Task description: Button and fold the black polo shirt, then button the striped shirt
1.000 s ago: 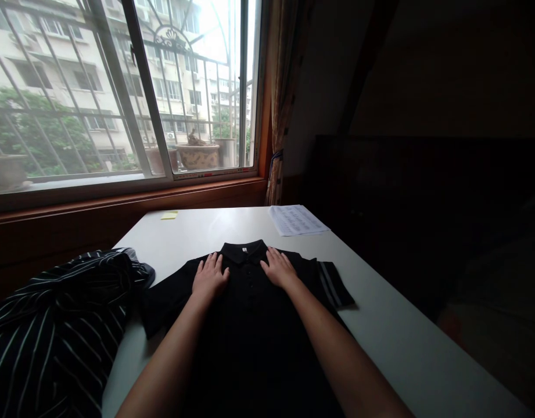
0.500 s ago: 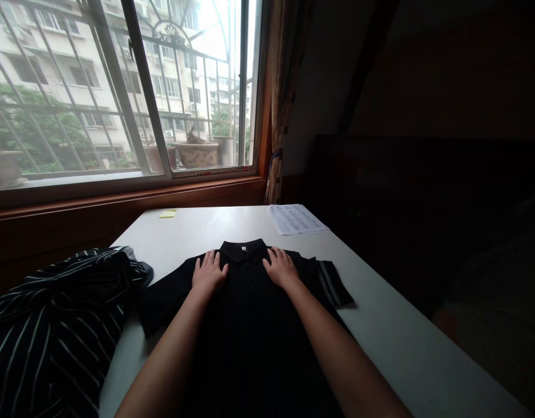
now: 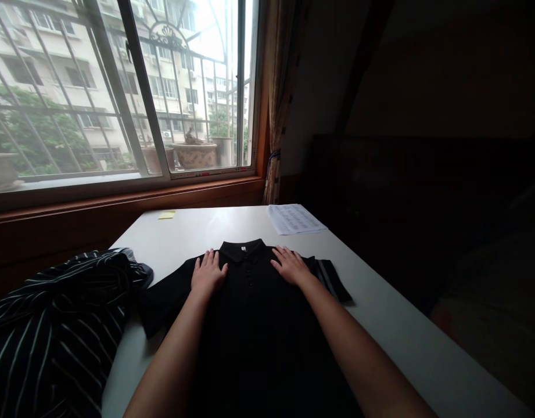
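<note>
A black polo shirt (image 3: pixel 254 325) lies spread front side up on the white table (image 3: pixel 380 325), its collar toward the window. My left hand (image 3: pixel 208 273) rests flat on the shirt's left shoulder area beside the collar, fingers spread. On the other side of the collar, my right hand (image 3: pixel 290 265) lies flat on the cloth, fingers stretched out toward the shoulder seam. Grey stripes mark the right sleeve (image 3: pixel 330 281). The shirt's lower hem runs out of view at the bottom, partly hidden by my forearms.
A heaped black-and-white striped garment (image 3: pixel 58 325) lies at the table's left edge. Printed paper sheets (image 3: pixel 295 219) sit at the back right corner, and a yellow sticky note (image 3: pixel 167 215) at the back left. Behind the table is a window with a tied curtain (image 3: pixel 273 157).
My right hand has slid a little to the right across the shirt, away from the collar. My left hand stays in nearly the same place.
</note>
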Action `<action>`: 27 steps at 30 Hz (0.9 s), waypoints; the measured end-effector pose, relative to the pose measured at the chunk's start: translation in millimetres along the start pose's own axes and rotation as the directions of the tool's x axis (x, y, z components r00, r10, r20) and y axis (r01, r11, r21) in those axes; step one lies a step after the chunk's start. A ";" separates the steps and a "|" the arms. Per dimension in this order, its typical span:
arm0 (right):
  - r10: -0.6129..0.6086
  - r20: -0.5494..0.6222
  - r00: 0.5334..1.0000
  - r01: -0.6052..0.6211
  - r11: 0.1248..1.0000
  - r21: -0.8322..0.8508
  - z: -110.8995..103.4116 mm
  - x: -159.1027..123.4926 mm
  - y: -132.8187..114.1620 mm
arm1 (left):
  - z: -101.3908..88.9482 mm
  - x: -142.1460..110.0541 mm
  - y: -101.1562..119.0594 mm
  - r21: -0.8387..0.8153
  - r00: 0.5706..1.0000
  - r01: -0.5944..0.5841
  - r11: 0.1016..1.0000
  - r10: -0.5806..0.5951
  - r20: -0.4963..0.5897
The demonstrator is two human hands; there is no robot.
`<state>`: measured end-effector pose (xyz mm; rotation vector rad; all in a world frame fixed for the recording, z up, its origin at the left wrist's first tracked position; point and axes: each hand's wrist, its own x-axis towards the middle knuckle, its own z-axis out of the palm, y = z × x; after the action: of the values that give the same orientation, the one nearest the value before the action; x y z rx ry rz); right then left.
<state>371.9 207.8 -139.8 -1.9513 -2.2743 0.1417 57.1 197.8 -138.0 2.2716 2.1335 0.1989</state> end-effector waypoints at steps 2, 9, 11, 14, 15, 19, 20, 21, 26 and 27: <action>0.029 -0.002 1.000 -0.029 1.000 0.011 -3.4 -5.5 21.6 | -0.2 0.1 0.1 0.000 1.000 0.002 1.000 -0.002 0.001; 0.197 -0.119 0.973 -0.187 0.978 0.091 -25.6 -44.3 113.0 | -1.4 -0.9 1.0 -0.013 1.000 0.004 1.000 -0.004 -0.003; 0.277 -0.160 0.948 -0.259 0.958 0.120 -30.7 -55.4 132.2 | -1.1 -1.0 0.9 -0.018 1.000 0.003 1.000 -0.003 -0.008; 0.371 -0.162 0.915 -0.340 0.922 0.187 -34.2 -65.1 150.0 | -0.3 -0.9 0.4 -0.020 1.000 -0.001 1.000 0.001 -0.013; 0.388 -0.146 0.910 -0.353 0.910 0.215 -34.6 -66.3 153.4 | 0.0 -0.9 0.1 -0.020 1.000 -0.002 1.000 0.002 -0.013; 0.403 -0.040 0.914 -0.364 0.863 0.351 -38.0 -66.3 160.9 | 0.3 -0.9 -0.2 -0.015 1.000 -0.007 1.000 0.007 -0.014; 0.396 -0.016 0.918 -0.360 0.850 0.385 -40.1 -66.6 162.5 | 0.2 -1.0 0.0 -0.014 1.000 -0.007 1.000 0.007 -0.014; 0.388 0.002 0.922 -0.353 0.838 0.417 -42.6 -67.2 164.3 | -0.1 -1.1 0.2 -0.013 1.000 -0.007 1.000 0.007 -0.014; 0.380 0.014 0.925 -0.337 0.802 0.493 -55.2 -73.7 174.6 | -2.0 -2.2 1.4 -0.014 1.000 0.000 1.000 -0.001 -0.016; 0.385 0.008 0.923 -0.340 0.805 0.487 -56.2 -74.4 175.7 | -2.3 -2.4 1.5 -0.015 1.000 0.002 1.000 -0.002 -0.015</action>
<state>563.7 160.2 -116.4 -2.0243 -1.5731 0.5868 58.2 195.2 -135.8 2.2674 2.1337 0.2327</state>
